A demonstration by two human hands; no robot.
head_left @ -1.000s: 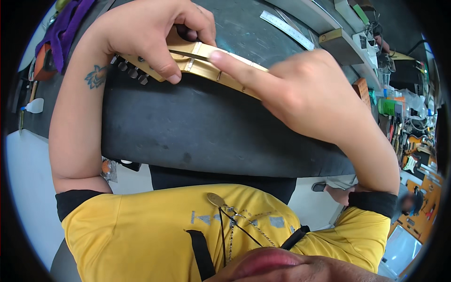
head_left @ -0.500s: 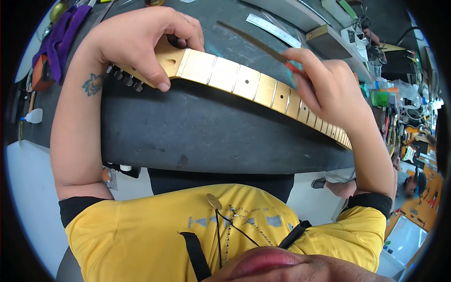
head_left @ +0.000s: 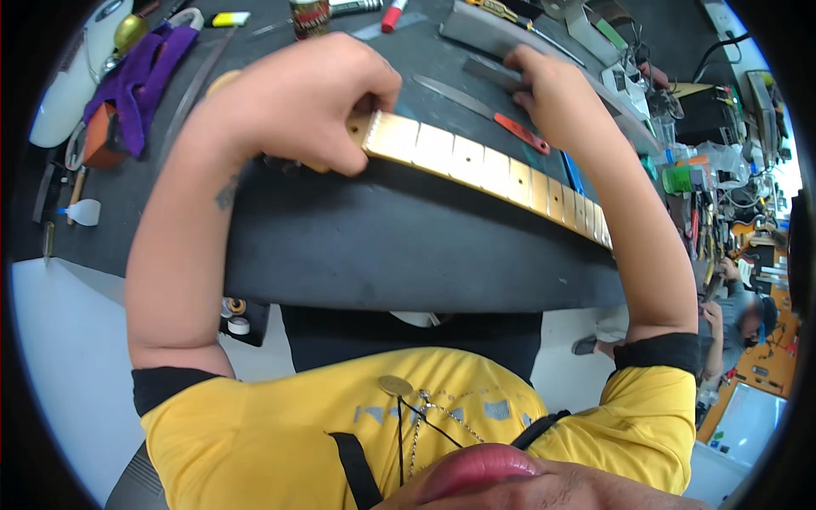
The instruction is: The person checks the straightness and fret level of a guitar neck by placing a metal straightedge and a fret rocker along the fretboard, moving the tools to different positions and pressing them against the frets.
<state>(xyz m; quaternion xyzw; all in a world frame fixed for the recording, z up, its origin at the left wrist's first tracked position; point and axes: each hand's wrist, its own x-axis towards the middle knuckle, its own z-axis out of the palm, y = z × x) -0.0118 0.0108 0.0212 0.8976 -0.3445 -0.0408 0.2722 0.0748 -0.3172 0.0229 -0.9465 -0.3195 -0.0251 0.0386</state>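
A maple guitar neck (head_left: 497, 172) lies across the dark bench, its fretboard facing up. Around its headstock end, next to the nut, my left hand (head_left: 314, 102) is closed, hiding most of the headstock and tuners. Beyond the neck, my right hand (head_left: 557, 98) pinches the right end of a flat grey metal strip (head_left: 486, 71), which looks like a steel ruler. Between that hand and the neck, a narrow file with a red handle (head_left: 520, 133) rests on the bench. Part of a blue tool (head_left: 571, 172) shows beside my right forearm.
A long grey block (head_left: 510, 36) lies beyond my right hand. At the back stand a small dark jar (head_left: 310, 17) and a red marker (head_left: 393, 15). On the left are a purple cloth (head_left: 140, 81) and an orange block (head_left: 104, 136). Another person (head_left: 735, 327) is at far right.
My right hand has put the red-handled file down on the bench and moved away to the metal strip. My left hand and the neck now appear slightly further right in view.
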